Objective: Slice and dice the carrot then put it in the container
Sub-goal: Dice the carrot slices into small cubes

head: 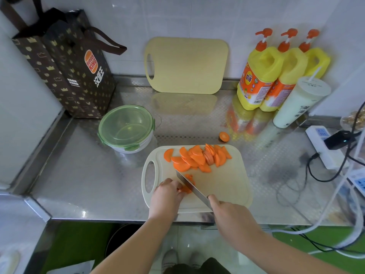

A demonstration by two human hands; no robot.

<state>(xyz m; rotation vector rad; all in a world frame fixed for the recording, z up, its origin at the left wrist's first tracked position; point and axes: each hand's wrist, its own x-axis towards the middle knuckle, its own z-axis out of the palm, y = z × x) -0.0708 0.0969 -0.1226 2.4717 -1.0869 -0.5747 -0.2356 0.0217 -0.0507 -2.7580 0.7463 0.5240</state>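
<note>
— What's closest to the person?
— Both hands, over the near part of a pale cutting board [227, 186] on the steel counter [88, 175]. The right hand [227, 210] is wrapped around the handle of a knife [192, 187]. The blade runs away to the left, with its edge down on the board.
— And the other one?
— The left hand [167, 192] has its fingers curled down onto a carrot piece [185, 189], pinning it just left of the blade. The blade touches that piece, and a few small orange bits lie on its far side.
— Where's the rest of the carrot?
— Farther up the same board there's a heap of carrot slices [197, 158], mostly half-rounds. They overlap, and some stand on edge. A cut carrot end [224, 136] sits alone on the counter just past the board's far edge.
— The container?
— Left of the board and a bit beyond it is a round clear container [126, 125] with a green-rimmed lid on top.
— Behind all that?
— A second board [187, 66] leans on the tiled wall, and a brown paper bag [65, 66] stands at far left. Three yellow bottles [260, 76] with orange pumps are at far right, with a lidded cup [298, 101] with a straw beside them. A white power strip [324, 147] lies near the right edge.
</note>
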